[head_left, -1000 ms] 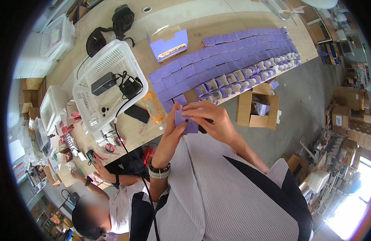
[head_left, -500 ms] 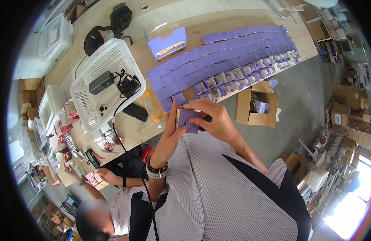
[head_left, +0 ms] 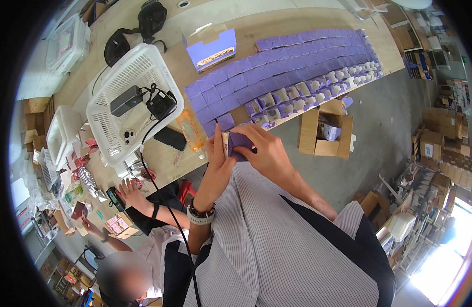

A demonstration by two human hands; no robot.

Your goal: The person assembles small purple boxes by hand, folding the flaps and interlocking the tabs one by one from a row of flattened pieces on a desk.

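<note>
**Both hands fold a small purple carton above the bench edge**

Centre of frame: the left hand (head_left: 215, 153) and the right hand (head_left: 264, 151) are both closed on one small purple carton (head_left: 239, 143), held in the air just off the near edge of the wooden bench (head_left: 277, 23). The carton is flat-sided, matt violet, with a pale open end turned toward the left hand; the left fingers press that end, and the right fingers wrap the opposite side.

Upper centre to upper right: rows of purple cartons (head_left: 297, 56) lie edge to edge on the bench; those nearest the edge stand open, showing pale interiors. Above them stands an open purple tray box (head_left: 211, 48) with light flaps.

Right of centre: an open brown cardboard box (head_left: 325, 128) stands on the floor beside the bench.

Upper left: a white plastic basket (head_left: 126, 115) holds a black power adapter (head_left: 126, 101) and cables. Just right of it lie a dark phone (head_left: 170, 138) and a clear orange-tinted packet (head_left: 189, 129).

Lower left: another person's hand (head_left: 127, 189) rests among small red and pink packets.
</note>
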